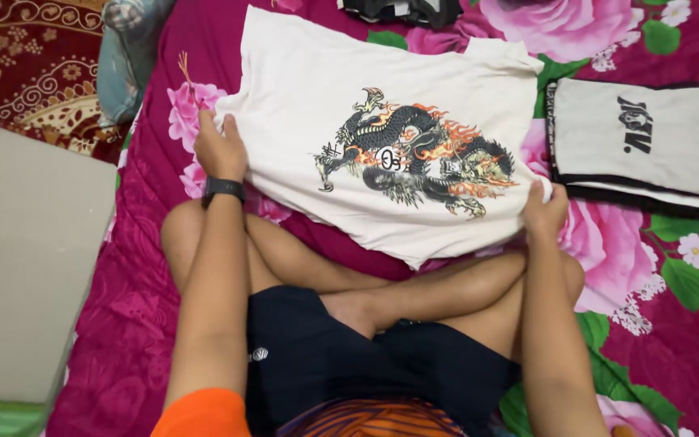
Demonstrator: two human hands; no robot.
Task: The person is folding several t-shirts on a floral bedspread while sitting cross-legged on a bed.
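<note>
- The left hand point(218, 150) lies curled on the left edge of the white T-shirt point(317, 105), pinching its cloth.
- The right hand point(545, 212) grips the shirt's right edge, fingers closed round the fabric.
- The T-shirt, with a dragon print point(414, 154), lies spread on the pink flowered bed point(139, 267), just beyond the person's crossed legs.
- A folded pile of clothes point(637, 150) sits to its right.

Both arms extended, hands point(220, 150) point(545, 212) pinching closed.
</note>
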